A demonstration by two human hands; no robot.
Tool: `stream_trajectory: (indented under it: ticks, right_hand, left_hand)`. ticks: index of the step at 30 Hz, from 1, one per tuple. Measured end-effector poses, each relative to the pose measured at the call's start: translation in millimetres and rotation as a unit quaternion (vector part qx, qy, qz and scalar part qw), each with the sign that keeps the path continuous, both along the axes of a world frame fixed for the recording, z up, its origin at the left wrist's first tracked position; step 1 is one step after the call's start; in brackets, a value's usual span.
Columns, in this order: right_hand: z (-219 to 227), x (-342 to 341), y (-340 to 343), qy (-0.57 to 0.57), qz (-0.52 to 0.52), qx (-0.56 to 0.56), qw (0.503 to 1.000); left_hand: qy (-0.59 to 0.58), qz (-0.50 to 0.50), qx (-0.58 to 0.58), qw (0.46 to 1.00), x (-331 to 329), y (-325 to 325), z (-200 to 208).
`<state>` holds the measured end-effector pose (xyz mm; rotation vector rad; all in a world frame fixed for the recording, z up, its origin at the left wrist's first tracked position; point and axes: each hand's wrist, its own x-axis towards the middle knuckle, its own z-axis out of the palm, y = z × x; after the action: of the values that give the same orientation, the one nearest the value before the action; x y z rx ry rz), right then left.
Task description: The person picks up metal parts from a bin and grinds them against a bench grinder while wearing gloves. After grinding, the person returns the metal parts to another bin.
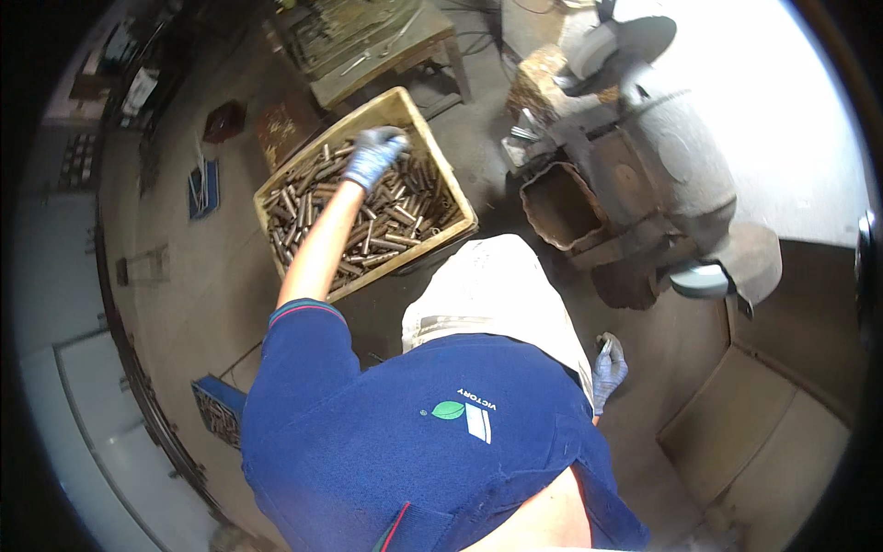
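Observation:
My left hand (373,156), in a blue-grey work glove, reaches over the far part of a yellowish plastic crate (430,138). Heaped inside are short metal tubes (372,225), dull brown and grey, lying in all directions. The left fingers are blurred and point down at the heap, so whether they grip a tube is hidden. Beside my right hip hangs my right hand (609,370), in the same kind of glove. Its fingers are curled in, with something small and dark at the fingertips that I cannot make out.
A grinding machine (676,175) with a square-mouthed metal housing (563,204) stands to the right. Behind the crate is a worn workbench (386,55) with tools on it. Blue bins (204,189) sit on the floor at left; a brown panel (736,423) is at lower right.

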<state>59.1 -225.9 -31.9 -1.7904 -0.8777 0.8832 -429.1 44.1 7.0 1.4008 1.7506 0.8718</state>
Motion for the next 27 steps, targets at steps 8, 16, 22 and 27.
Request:
stream_trajectory:
  ticks: [8,16,22,27]
  right_hand:
    - [18,3,19,-0.010,0.050,-0.015,0.999]
    - [10,4,26,-0.035,0.051,-0.043,0.997]
    - [15,7,18,-0.048,0.050,-0.044,0.997]
    - [22,4,12,-0.069,0.042,-0.005,0.997]
  left_hand:
    - [0.389,0.025,-0.117,0.914,-119,6,9]
    - [0.548,-0.104,-0.195,0.807,-130,17,-50]
    - [0.540,-0.077,-0.113,0.830,-102,-1,7]
    - [0.261,0.011,0.129,0.957,-60,-14,37]
